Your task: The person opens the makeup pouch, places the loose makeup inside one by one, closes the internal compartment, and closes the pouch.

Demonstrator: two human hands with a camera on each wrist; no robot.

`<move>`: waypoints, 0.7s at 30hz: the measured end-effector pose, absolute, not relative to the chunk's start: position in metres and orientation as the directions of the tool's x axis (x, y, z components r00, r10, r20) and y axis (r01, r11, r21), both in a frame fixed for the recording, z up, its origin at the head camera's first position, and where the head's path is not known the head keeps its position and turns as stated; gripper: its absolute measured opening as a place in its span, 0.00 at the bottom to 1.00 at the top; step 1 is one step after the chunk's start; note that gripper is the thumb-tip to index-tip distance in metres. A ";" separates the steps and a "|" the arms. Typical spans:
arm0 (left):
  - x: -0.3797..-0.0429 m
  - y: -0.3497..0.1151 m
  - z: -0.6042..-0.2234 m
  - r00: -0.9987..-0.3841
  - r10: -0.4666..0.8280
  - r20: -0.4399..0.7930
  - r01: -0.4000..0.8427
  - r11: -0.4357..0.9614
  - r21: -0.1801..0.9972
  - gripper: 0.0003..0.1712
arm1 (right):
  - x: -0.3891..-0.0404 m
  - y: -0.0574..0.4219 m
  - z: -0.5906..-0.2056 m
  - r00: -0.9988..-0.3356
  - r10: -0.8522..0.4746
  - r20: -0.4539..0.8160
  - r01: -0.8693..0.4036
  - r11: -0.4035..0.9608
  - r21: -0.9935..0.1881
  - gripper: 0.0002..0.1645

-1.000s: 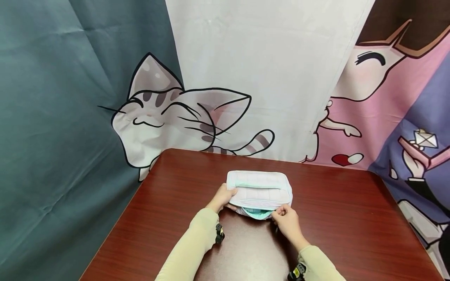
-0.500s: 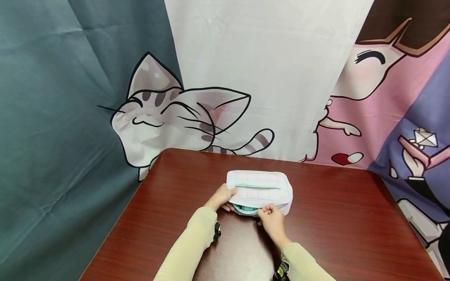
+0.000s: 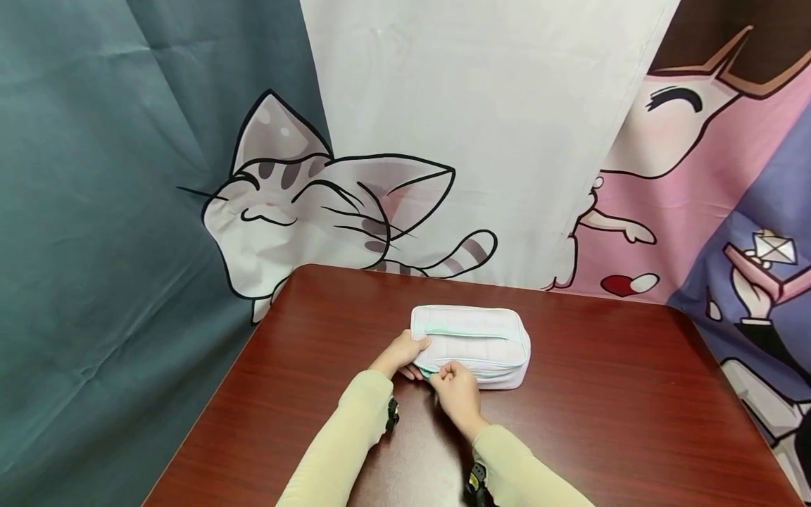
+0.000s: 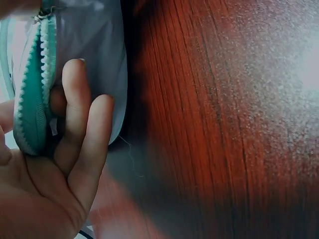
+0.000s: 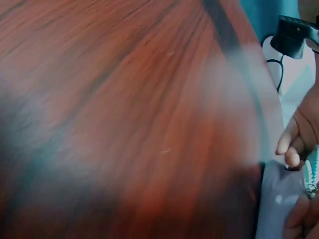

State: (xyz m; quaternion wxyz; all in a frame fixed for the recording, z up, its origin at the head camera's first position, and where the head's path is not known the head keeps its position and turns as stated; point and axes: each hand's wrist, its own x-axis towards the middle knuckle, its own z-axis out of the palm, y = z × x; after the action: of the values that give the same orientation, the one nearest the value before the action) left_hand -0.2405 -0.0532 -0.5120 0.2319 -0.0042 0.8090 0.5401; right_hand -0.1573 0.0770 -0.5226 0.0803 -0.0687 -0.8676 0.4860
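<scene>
A white quilted pouch [image 3: 472, 343] with mint-green trim and a strap across its top sits on the table. At its left end, my left hand [image 3: 400, 352] grips the corner, thumb on top and fingers underneath. My right hand [image 3: 457, 396] pinches at the zipper on the front edge, close to the left hand. In the left wrist view, the slider [image 4: 43, 17] sits near the right fingertips at the top, and the zipper teeth [image 4: 45, 59] are parted below it, showing green lining. Left fingers [image 4: 77, 94] lie against the pouch's side. The pull tab is hidden by the right hand.
The pouch rests on a reddish-brown wooden table [image 3: 608, 394]. Behind the table's far edge hangs a cartoon-printed curtain [image 3: 494, 105]. Small black devices are strapped to both wrists, one [image 3: 476, 482] on the right sleeve.
My right hand has slid left along the pouch's front edge, and the zipper gap has narrowed to a short stretch by the left hand. The left hand stays at its corner.
</scene>
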 end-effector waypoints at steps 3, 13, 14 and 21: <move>-0.240 -0.059 -0.513 -0.873 0.305 -0.380 -0.246 0.397 0.884 0.20 | -0.160 0.081 -0.517 -0.992 0.125 0.037 0.045 0.597 -0.801 0.04; -0.228 -0.095 -0.500 -0.542 0.574 -0.613 -0.284 0.562 0.777 0.24 | -0.180 0.162 -0.486 -0.932 -0.176 0.317 -0.346 0.695 -0.631 0.11; -0.226 -0.092 -0.501 -0.530 0.591 -0.608 -0.261 0.568 0.780 0.23 | -0.183 0.170 -0.488 -0.910 -0.212 0.356 -0.392 0.722 -0.570 0.13; -0.217 -0.061 -0.516 -0.679 0.550 -0.486 -0.259 0.440 0.860 0.22 | -0.192 0.188 -0.513 -0.819 -0.384 0.426 -0.548 0.744 -0.383 0.23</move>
State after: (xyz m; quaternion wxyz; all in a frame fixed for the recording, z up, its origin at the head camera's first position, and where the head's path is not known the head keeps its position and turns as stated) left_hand -0.2172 -0.0611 -0.5162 0.3888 0.0966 0.7544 0.5200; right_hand -0.1924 0.1877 -0.5132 0.1621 0.2534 -0.9195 0.2529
